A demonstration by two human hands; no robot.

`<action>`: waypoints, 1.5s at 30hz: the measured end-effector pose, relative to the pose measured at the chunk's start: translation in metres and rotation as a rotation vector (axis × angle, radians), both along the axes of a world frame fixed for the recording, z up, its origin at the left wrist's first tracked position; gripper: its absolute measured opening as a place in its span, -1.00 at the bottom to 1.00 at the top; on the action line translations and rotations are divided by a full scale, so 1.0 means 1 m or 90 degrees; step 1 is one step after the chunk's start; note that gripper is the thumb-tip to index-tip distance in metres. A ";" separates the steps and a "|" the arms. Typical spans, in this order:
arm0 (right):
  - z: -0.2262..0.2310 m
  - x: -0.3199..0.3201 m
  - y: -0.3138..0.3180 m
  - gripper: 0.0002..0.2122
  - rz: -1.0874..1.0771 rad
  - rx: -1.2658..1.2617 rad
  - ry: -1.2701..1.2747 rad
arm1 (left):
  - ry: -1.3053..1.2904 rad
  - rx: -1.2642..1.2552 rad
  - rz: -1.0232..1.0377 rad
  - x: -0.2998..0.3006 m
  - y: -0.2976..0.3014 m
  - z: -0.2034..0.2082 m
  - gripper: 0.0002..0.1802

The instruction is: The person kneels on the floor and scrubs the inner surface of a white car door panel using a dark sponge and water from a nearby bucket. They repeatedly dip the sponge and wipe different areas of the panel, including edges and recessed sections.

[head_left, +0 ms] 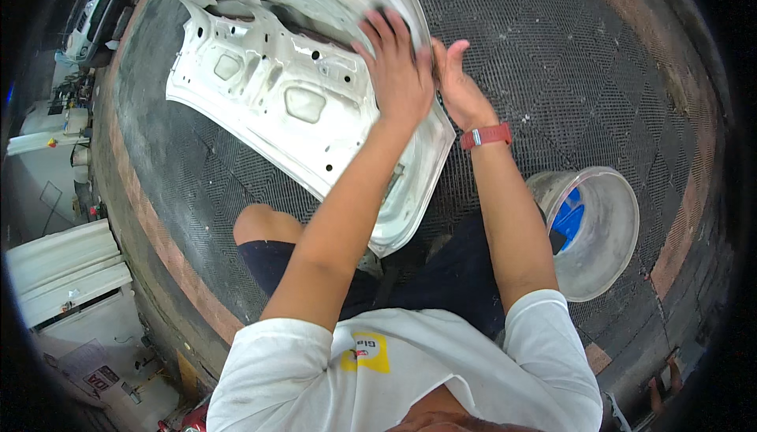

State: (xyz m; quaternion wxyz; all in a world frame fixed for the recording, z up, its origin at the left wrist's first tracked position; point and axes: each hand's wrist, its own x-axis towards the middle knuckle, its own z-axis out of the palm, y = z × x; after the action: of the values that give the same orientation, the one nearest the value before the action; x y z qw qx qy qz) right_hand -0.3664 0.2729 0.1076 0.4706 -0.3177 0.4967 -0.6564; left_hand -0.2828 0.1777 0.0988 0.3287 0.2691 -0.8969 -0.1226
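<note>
A white car trunk lid (260, 109), its inner side with cutouts and holes facing up, stands tilted in front of my knees. Over its right part lies my left hand (398, 77), fingers spread and slightly blurred, at the inner edge of the rim. My right hand (465, 93) is at the lid's outer right edge, palm turned toward it and thumb sticking out. Its other fingers are partly hidden by the edge; nothing shows gripped in either hand. A red wristband (486, 135) is on my right wrist.
To my right stands a translucent plastic bucket (619, 235) with something blue (569, 221) inside. Dark grid matting (544, 61) covers the floor, bordered by reddish strips. A car (96, 18) is at the far left, near cluttered shelves and white panels (67, 262).
</note>
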 end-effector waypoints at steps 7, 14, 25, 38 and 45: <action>-0.017 0.007 -0.005 0.11 -0.088 -0.041 -0.006 | -0.450 0.173 -0.162 0.100 0.049 -0.037 -0.21; 0.031 0.110 0.026 -0.08 -0.278 0.042 0.448 | -0.120 0.802 -0.312 0.144 -0.002 0.040 0.19; 0.119 0.068 -0.032 -0.46 -0.481 -0.123 0.984 | -0.467 0.343 -0.120 0.197 -0.102 -0.007 -0.06; -0.034 0.060 -0.048 -0.27 -0.392 0.202 1.048 | -0.857 0.407 -0.132 0.218 -0.100 -0.045 0.51; -0.090 0.147 -0.009 -0.25 -0.255 0.480 0.855 | -0.848 0.420 -0.120 0.220 -0.101 -0.044 0.48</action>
State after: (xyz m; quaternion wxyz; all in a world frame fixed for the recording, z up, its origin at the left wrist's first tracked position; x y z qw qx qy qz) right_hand -0.2197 0.2642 0.0174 0.0192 -0.3695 0.9107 -0.1839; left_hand -0.0628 0.0763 0.0548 -0.3936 0.2933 -0.8419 -0.2242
